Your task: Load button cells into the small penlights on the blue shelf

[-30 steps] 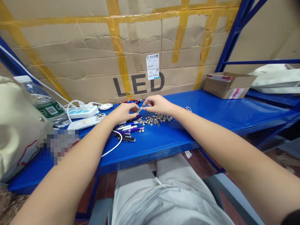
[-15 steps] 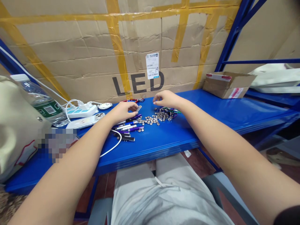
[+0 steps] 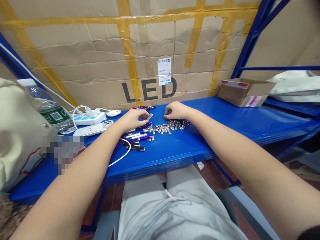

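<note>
My left hand (image 3: 135,119) is closed around a small silver cylinder (image 3: 149,116), held just above a cluster of purple and black pen-shaped lights (image 3: 137,136) on the blue shelf (image 3: 190,146). My right hand (image 3: 176,110) hovers over a pile of small silver button cells (image 3: 165,127), its fingers pinched together at the pile's top; what they pinch is too small to name. The two hands are a short gap apart.
A large cardboard box marked LED (image 3: 150,90) stands behind the shelf. At left lie a white power strip (image 3: 88,117), a phone (image 3: 92,129), a white cable (image 3: 120,156), a water bottle (image 3: 46,106) and a beige bag (image 3: 17,133). A small cardboard box (image 3: 246,91) sits at right.
My right hand left the silver cylinder that both hands held, swung right, and has come down onto the button cell pile. My left hand stayed put with the cylinder.
</note>
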`<state>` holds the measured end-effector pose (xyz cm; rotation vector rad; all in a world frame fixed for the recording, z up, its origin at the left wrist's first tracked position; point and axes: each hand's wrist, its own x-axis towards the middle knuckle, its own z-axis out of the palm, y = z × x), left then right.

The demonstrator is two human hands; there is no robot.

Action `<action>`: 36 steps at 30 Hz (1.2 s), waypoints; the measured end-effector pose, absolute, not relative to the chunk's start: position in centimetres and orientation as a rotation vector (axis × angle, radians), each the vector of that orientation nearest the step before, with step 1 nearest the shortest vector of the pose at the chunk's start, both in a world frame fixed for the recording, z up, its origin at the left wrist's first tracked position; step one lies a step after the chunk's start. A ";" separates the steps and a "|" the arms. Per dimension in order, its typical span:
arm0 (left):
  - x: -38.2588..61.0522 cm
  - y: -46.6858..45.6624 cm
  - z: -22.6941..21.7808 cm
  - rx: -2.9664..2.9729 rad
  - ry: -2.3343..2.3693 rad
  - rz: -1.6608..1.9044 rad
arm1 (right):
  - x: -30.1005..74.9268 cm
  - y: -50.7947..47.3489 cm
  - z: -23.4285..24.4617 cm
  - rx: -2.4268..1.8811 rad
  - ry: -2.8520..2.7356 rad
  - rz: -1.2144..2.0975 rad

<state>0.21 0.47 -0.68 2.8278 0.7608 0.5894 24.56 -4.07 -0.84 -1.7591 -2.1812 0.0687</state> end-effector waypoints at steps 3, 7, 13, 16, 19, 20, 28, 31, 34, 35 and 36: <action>0.4 0.4 -0.8 2.829 0.752 0.570 | 24.2 -4.6 -0.7 -1.568 -2.096 0.245; 0.6 0.2 -0.9 2.809 0.710 0.544 | 22.9 -4.9 -0.9 -1.239 -2.039 0.432; 0.7 0.1 -0.8 2.776 0.677 0.610 | 21.5 -4.8 -1.5 -1.173 -2.092 0.314; 0.6 0.1 -0.7 2.767 0.680 0.622 | 21.3 -4.8 -1.5 -1.171 -2.212 0.077; 0.7 0.2 -0.8 2.756 0.686 0.609 | 21.0 -5.0 -1.3 -1.204 -2.341 -0.115; 0.7 0.2 -0.8 2.756 0.692 0.603 | 20.8 -5.2 -1.2 -1.223 -2.371 -0.156; 0.9 -0.1 -0.7 2.768 0.706 0.612 | 19.7 -5.5 -1.3 -1.327 -2.404 -0.257; 1.0 -0.2 -0.8 2.736 0.698 0.637 | 19.9 -5.4 -1.3 -1.336 -2.370 -0.151; 1.1 -0.1 -1.0 2.691 0.692 0.643 | 20.2 -5.4 -1.3 -1.338 -2.288 -0.064; 1.1 -0.1 -1.0 2.674 0.692 0.639 | 20.3 -5.4 -1.3 -1.320 -2.245 -0.053; 1.1 0.0 -1.0 2.661 0.694 0.637 | 20.3 -5.4 -1.2 -1.287 -2.204 -0.049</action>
